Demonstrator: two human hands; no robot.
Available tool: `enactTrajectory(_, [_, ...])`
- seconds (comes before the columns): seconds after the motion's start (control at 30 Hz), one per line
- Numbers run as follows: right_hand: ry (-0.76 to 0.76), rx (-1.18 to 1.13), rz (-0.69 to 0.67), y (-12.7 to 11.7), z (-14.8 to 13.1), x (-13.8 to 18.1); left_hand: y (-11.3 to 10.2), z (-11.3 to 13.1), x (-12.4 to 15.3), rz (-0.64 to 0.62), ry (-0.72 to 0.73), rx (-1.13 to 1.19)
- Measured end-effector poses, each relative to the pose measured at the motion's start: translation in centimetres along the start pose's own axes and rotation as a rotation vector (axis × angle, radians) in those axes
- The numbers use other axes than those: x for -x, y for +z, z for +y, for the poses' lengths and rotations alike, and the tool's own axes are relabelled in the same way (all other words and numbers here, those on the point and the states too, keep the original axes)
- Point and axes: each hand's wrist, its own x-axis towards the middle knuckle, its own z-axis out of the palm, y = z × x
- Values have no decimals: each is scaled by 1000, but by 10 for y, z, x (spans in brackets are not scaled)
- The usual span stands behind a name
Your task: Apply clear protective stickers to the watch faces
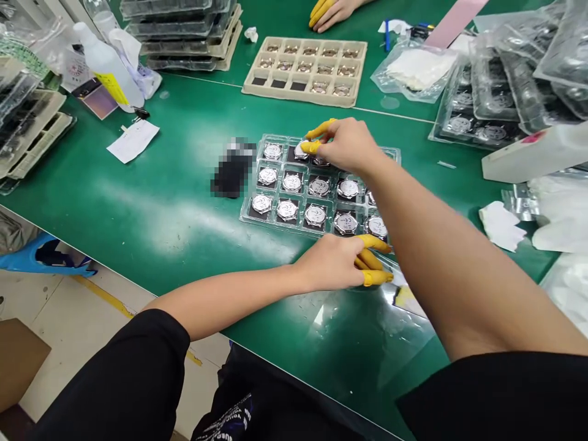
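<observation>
A clear plastic tray (294, 228) lies on the green table, with silver watch cases in its compartments, their backs facing up. My right hand (346, 146), wearing yellow finger cots, reaches over the far row. Its thumb and a finger close on a watch case (300, 151) in the second compartment from the left. My left hand (340, 262), also in yellow cots, is beside the tray's near edge. Its fingers are apart, with nothing visible between them. Clear plastic film (390, 324) lies close to those fingertips. My right forearm hides the tray's right end.
A beige tray (301, 95) of watch cases sits farther back. Another person's hand (328, 13) rests beyond it. Stacked trays (184, 46) and a white bottle (105, 64) stand at the left. Clear trays (496, 92) and a plastic bag (413, 70) occupy the right.
</observation>
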Motion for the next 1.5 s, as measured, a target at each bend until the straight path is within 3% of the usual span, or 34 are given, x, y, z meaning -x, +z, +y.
enactTrajectory(0.13, [-170,190,-24,-3,-2,-6,-2,1,0,-31,-9,-28])
enactTrajectory(0.33, [-83,337,-42,-2,-44,22,-7,2,1,-74,7,-89])
enactTrajectory(0.43, [-86,296,-68,-3,-47,25,-7,3,2,-81,19,-87])
enactTrajectory(0.57, [-136,201,24,3,-54,16,-8,6,2,-43,25,-176])
enactTrajectory(0.73, [-36,230,-161,32,-80,3,-9,7,2,7,45,-334])
enactTrajectory(0.83, [-26,156,-186,43,-88,-2,-9,6,2,36,59,-344])
enactTrajectory(0.93, [-47,-24,-177,38,-93,-2,-9,5,2,56,74,-349])
enactTrajectory(1.0, [-20,-178,-132,22,-96,8,-8,4,2,70,87,-332])
enactTrajectory(1.1, [49,-439,-49,-23,-96,53,-5,0,-1,66,88,-159])
enactTrajectory(1.27, [198,-666,157,-100,-60,202,1,-6,-5,153,55,79])
enactTrajectory(1.37, [409,-802,190,-106,-32,269,1,-7,-5,144,71,187])
enactTrajectory(1.5, [553,-904,158,-85,-16,290,-1,-6,-4,83,101,57])
